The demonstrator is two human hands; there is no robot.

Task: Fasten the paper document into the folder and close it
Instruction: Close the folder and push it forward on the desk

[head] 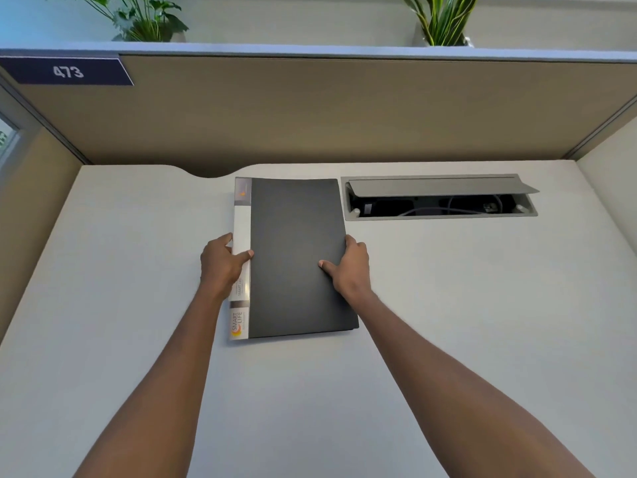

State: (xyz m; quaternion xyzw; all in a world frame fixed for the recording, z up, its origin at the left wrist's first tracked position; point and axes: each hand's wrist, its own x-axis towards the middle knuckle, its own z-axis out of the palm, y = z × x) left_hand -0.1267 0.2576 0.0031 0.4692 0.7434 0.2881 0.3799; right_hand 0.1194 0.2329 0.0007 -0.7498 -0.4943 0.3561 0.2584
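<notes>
A dark grey folder (296, 243) with a white labelled spine lies closed and flat on the white desk (120, 270), a little beyond the middle. My left hand (220, 263) grips the spine edge, thumb on top of the white strip. My right hand (348, 267) holds the opposite, opening edge, thumb pressed on the cover and fingers curled around the side. No paper document shows; whatever is inside the folder is hidden by the cover.
An open cable hatch (437, 198) with wires inside is set into the desk just right of the folder. Beige partition walls (310, 115) enclose the desk at the back and sides. Two potted plants (144, 19) stand behind the partition.
</notes>
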